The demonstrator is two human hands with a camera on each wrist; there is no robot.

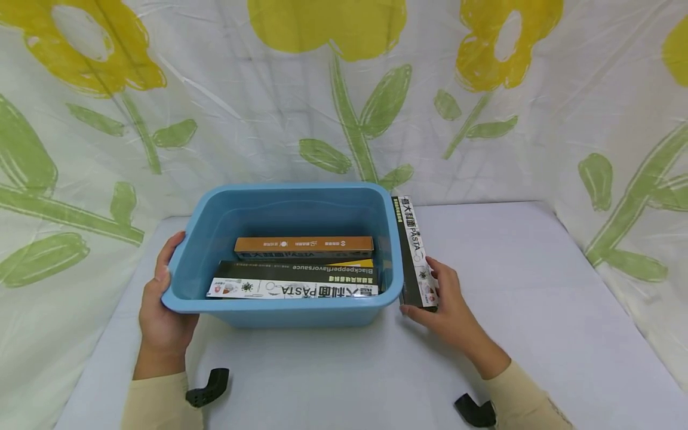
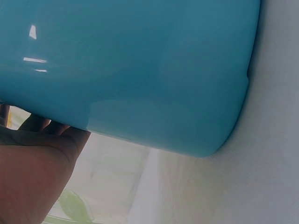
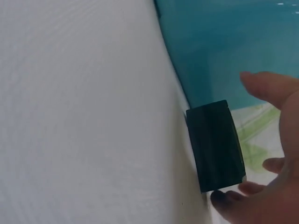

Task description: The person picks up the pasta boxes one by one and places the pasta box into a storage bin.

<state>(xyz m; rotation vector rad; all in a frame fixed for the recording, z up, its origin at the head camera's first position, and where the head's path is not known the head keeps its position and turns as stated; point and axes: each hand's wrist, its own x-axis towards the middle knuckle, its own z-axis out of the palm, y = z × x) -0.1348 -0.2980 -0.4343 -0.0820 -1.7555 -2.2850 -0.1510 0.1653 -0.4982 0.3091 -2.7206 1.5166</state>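
Observation:
A light blue plastic tub (image 1: 290, 313) stands on the table, and my left hand (image 1: 166, 304) holds its left side at the rim. In the left wrist view those fingers (image 2: 56, 133) go partly out of sight behind the tub wall. Just right of the tub lies a black-and-white pasta box (image 1: 416, 251). My right hand (image 1: 446, 298) is around its near end, fingers along the right side and thumb near the left corner. The right wrist view shows the box's dark end (image 3: 215, 144) with the thumb (image 3: 264, 86) spread away from it and the fingertips close to its side.
Inside the tub lie another black-and-white pasta box (image 1: 301, 280), an orange-topped box (image 1: 303, 243) and a partly covered yellow piece (image 1: 352, 263). A flower-printed curtain (image 1: 344, 119) hangs behind the white table (image 1: 527, 286). Black curved pieces (image 1: 209, 388) show beside both sleeves.

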